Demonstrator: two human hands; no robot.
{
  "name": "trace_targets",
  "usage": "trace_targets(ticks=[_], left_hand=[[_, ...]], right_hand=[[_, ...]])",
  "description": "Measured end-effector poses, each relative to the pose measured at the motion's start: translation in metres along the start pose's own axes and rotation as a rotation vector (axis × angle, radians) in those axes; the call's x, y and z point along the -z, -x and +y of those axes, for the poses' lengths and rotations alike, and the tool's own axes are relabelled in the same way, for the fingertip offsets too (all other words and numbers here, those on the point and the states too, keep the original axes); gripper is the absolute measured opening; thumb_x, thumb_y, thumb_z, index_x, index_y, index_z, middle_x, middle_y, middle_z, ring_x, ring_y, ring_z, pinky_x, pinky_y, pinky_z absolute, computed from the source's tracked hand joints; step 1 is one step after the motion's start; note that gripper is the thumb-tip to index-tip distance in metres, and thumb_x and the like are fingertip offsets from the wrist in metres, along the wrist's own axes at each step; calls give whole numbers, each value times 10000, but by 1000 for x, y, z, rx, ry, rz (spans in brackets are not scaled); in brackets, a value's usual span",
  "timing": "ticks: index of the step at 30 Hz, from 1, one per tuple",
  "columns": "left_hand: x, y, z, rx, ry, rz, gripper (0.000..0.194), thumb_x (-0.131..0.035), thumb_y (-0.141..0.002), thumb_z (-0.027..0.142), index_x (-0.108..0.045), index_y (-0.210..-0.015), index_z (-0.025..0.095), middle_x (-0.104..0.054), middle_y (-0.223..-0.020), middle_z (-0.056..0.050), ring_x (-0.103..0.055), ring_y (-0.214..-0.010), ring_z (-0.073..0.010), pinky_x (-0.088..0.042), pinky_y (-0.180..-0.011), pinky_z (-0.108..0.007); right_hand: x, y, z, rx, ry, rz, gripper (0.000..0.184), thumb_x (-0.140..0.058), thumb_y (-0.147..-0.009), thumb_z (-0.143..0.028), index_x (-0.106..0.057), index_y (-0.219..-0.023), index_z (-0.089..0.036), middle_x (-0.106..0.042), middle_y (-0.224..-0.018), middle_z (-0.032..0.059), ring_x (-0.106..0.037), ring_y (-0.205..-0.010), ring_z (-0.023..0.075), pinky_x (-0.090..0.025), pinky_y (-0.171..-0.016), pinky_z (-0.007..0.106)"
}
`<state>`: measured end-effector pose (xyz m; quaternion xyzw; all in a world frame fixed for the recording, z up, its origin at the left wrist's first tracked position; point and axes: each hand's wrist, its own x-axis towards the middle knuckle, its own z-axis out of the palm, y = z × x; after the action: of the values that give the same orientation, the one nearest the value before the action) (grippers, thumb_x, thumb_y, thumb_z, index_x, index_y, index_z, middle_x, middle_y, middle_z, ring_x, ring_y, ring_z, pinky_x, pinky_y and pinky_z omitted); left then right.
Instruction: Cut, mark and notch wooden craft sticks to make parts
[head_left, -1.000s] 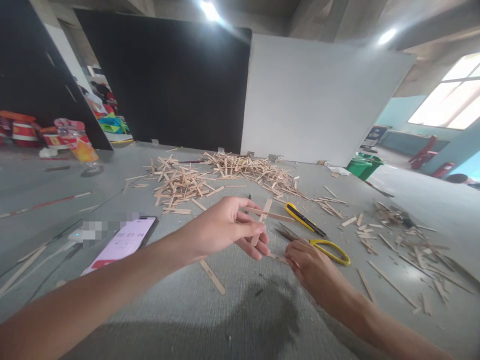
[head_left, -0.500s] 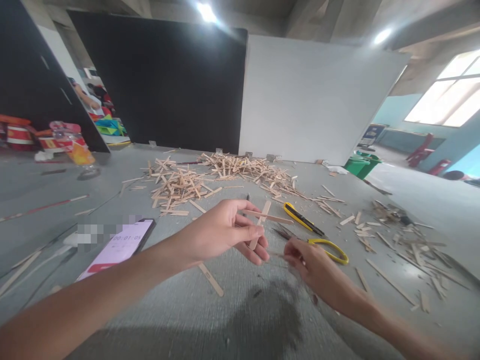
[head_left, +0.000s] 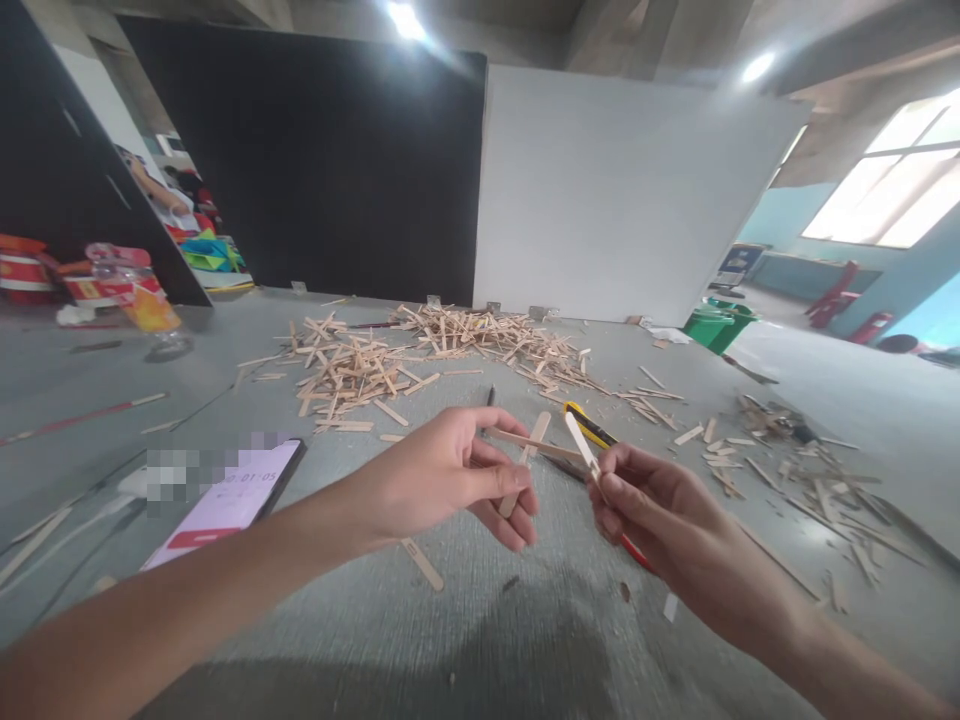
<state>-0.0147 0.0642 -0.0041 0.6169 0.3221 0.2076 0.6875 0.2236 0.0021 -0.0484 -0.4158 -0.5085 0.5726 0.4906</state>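
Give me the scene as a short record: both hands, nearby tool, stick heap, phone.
Left hand: holds crossed wooden sticks
Right hand: pinches a single wooden stick, tip up
Tool: yellow-and-black cutter, beyond the right hand, partly hidden
Stick heap: loose, before the black panel
Phone: screen lit, beside the left forearm

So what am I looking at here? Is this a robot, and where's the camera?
No robot here: these are a person's bare hands. Every picture comes from one camera worn on the head, looking forward and down. The left hand holds two crossed wooden sticks; the right hand pinches another stick. On the grey surface lie heaps of loose sticks, a yellow-and-black cutter and, to the left, a lit phone. Black and white panels stand behind.
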Motion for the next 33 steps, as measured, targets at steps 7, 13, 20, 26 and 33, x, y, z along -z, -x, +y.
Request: trace_targets(ticks=[7, 13, 20, 26, 33], left_hand=[[1, 0, 2, 7, 51, -49, 461, -687, -979, 304, -443, -1341, 159, -744, -834, -37, -757, -752, -201, -621, -723, -353], [4, 0, 2, 29, 112, -79, 505, -696, -974, 302, -422, -1372, 154, -745, -846, -46, -756, -763, -205, -607, -723, -348], [4, 1, 1, 18, 134, -92, 509, -699, -973, 297, -420, -1373, 150, -744, -836, -45, -754, -753, -202, -602, -706, -337], [1, 2, 0, 7, 98, -87, 480, -684, -982, 314, -431, -1363, 164, -744, -849, -40, -758, -750, -202, -607, -723, -351], [-3, 0, -6, -13, 61, -111, 218, -675, -982, 339, -641, -1014, 126, -738, -845, -63, -768, -760, -203, -625, -738, -345]], right_hand=[[3, -2, 3, -4, -132, -25, 165, -726, -973, -330, -666, -899, -195, -570, -769, -15, -481, -641, 93, -374, -579, 193], [3, -3, 6, -43, -255, -69, 127, -730, -968, -304, -689, -923, -193, -563, -803, -9, -461, -643, 98, -394, -616, 199], [1, -4, 6, -44, -284, -80, 137, -736, -959, -312, -694, -906, -193, -564, -819, -3, -450, -635, 100, -389, -612, 212], [-1, -3, 7, -38, -270, -87, 142, -729, -963, -321, -691, -911, -194, -569, -817, -2, -468, -634, 102, -390, -606, 223], [-2, -3, 8, -47, -216, -131, 197, -710, -976, -352, -674, -886, -181, -558, -814, 2, -478, -664, 112, -401, -631, 238]])
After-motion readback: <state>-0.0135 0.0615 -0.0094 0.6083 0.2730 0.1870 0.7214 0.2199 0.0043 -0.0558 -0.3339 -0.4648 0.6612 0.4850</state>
